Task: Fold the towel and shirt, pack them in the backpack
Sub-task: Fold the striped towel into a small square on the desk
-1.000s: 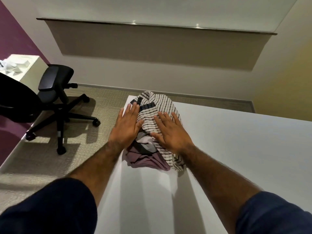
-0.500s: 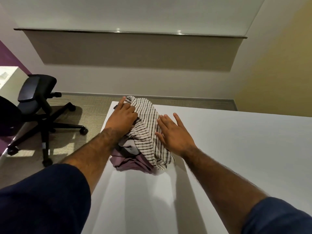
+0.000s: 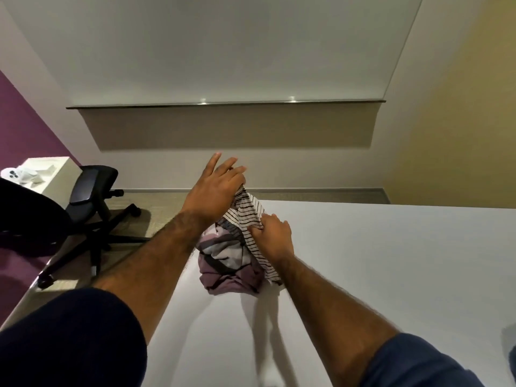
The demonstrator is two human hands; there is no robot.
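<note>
A white cloth with thin black stripes (image 3: pixel 248 216) lies bunched over a mauve patterned cloth (image 3: pixel 229 275) near the far left corner of the white table (image 3: pixel 391 275). My left hand (image 3: pixel 215 191) is raised above the pile and holds the top of the striped cloth, which hangs up to it; the long fingers point forward and the thumb is hidden. My right hand (image 3: pixel 275 236) sits lower on the right side, its fingers curled into the striped cloth's edge. No backpack is clearly in view.
A black office chair (image 3: pixel 89 191) stands on the carpet left of the table, in front of a white cabinet (image 3: pixel 55 169) with small items on top. A sliver of something dark blue (image 3: pixel 511 358) shows at the right edge.
Both hands lay flat on the pile before. Now my left hand has lifted one end of the striped cloth and my right hand has closed on its edge. The camera tilted up.
</note>
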